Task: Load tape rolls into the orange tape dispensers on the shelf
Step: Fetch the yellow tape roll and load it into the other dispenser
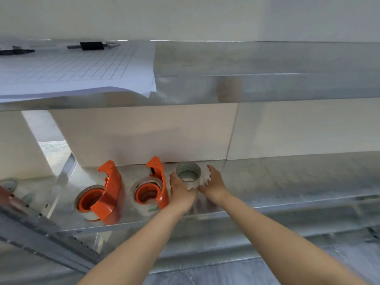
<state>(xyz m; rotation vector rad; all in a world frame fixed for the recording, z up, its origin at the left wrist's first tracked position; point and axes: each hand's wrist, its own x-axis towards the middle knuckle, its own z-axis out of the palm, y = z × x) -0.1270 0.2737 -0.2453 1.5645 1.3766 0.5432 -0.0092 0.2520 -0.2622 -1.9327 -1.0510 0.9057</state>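
Note:
Two orange tape dispensers lie on the metal shelf (287, 182), the left dispenser (104, 192) and the right dispenser (153, 187); each has a tape roll around its orange hub. To their right stands a loose clear tape roll (189, 173), its hole facing me. My left hand (181, 191) presses on the roll's left side and my right hand (213, 185) cups its right side. Both hands hold this roll between them, just above the shelf surface.
The upper shelf (267, 83) overhangs the work area, carrying gridded paper sheets (76, 70) and black markers (92, 46). Another tape roll (9, 185) lies at the far left edge, beyond a perforated metal post (51, 229). A white wall backs the shelf.

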